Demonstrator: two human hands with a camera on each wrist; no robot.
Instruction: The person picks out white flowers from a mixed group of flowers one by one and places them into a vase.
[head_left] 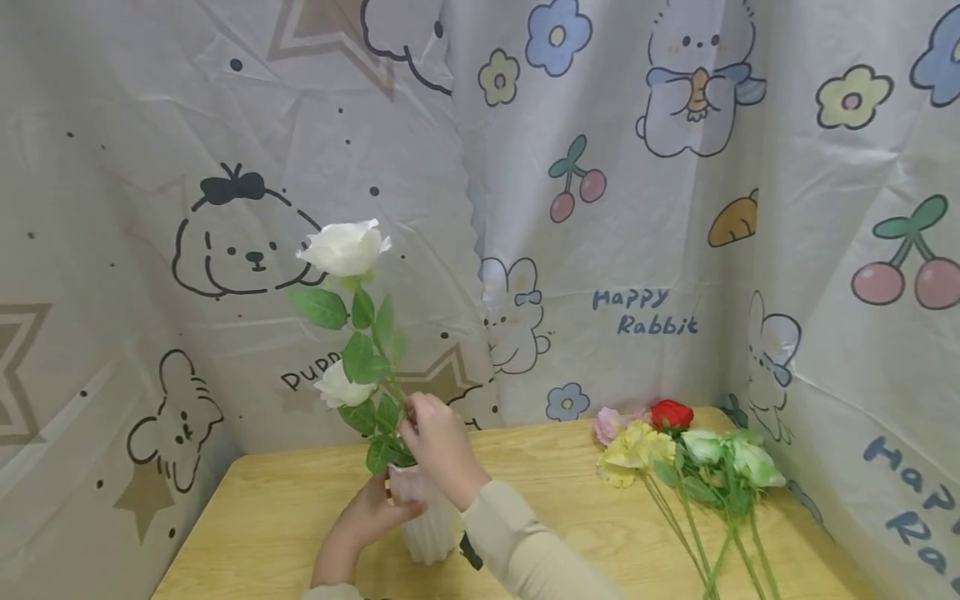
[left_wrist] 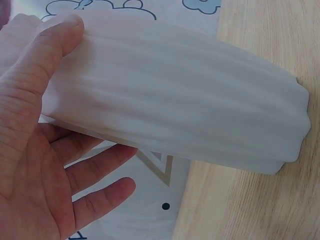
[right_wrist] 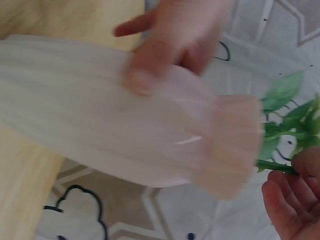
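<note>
A fluted white vase (head_left: 431, 537) with a pinkish ruffled rim stands on the table. My left hand (head_left: 363, 517) grips it near the neck; the left wrist view shows the thumb on the near side of the vase (left_wrist: 175, 95) and the fingers on the far side. My right hand (head_left: 442, 442) pinches a green rose stem (right_wrist: 280, 167) just beyond the rim, in the right wrist view. Above the vase rise an upper white rose (head_left: 347, 250) and a lower white rose (head_left: 345, 387) with green leaves. Which bloom the pinched stem carries, I cannot tell.
On the table's right side lie more artificial flowers: a yellow one (head_left: 637, 450), a red rose (head_left: 671, 414), a pink one (head_left: 610, 425) and pale green-white ones (head_left: 753, 462), stems toward me. A printed curtain (head_left: 637, 225) hangs behind the wooden table (head_left: 540, 500).
</note>
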